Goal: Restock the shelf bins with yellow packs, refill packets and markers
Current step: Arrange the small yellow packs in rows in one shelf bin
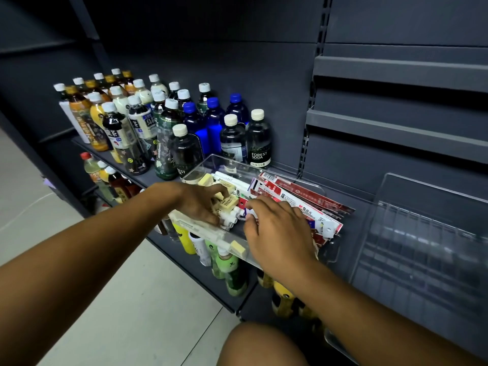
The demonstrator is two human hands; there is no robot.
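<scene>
Currently both hands reach into the clear bin [264,169] on the shelf. Thumb and fingers of the left hand [200,204] curl round yellow packs [229,203] at bin centre. Over the white markers [239,183] the right hand [277,233] hovers with bent fingers; grasp cannot be told. Red refill packets [303,199] lie along the right side, bottles [163,122] behind

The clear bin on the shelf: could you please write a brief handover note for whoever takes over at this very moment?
Left hand: inside the clear bin, fingers curled round yellow packs.
Right hand: fingertips at the markers; whether it grips one cannot be told.
Refill packets lean at the bin's right side.
Done: this bin holds all three kinds of stock.
Left: settle them in place; the second clear bin on the right probably comes next.
</scene>
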